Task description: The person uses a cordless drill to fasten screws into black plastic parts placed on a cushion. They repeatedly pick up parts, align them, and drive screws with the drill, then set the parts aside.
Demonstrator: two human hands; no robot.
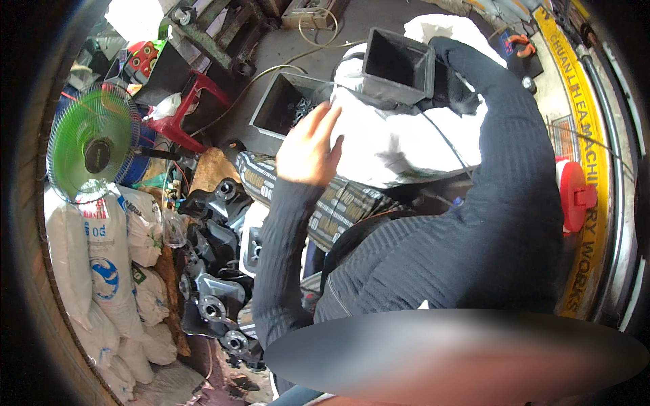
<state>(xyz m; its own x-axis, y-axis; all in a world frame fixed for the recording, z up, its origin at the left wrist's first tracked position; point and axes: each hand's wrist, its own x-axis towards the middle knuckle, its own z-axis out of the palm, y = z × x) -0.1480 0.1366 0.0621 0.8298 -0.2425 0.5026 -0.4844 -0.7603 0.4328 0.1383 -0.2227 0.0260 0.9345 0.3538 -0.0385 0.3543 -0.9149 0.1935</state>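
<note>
My left hand (310, 145) is bare, its fingers stretched out and the thumb apart, holding nothing. It hovers beside a dark grey bin (265, 111) that contains small metal parts (302, 110). A white sack (379, 145) lies in front of me, just right of this hand. On or against the sack rests a second dark rectangular bin (399, 95), tilted, with its opening facing up. My right arm in a black sleeve (477, 64) reaches round to the right side of that bin. The right hand is hidden there, so its grip does not show.
Black metal parts (223, 294) with round flanges are piled at left. Beyond them stand a green fan (95, 145), a red stool (203, 91) and white sacks (105, 271). A hose (254, 84) crosses the floor. A yellow beam (575, 101) and red container (574, 196) are at right.
</note>
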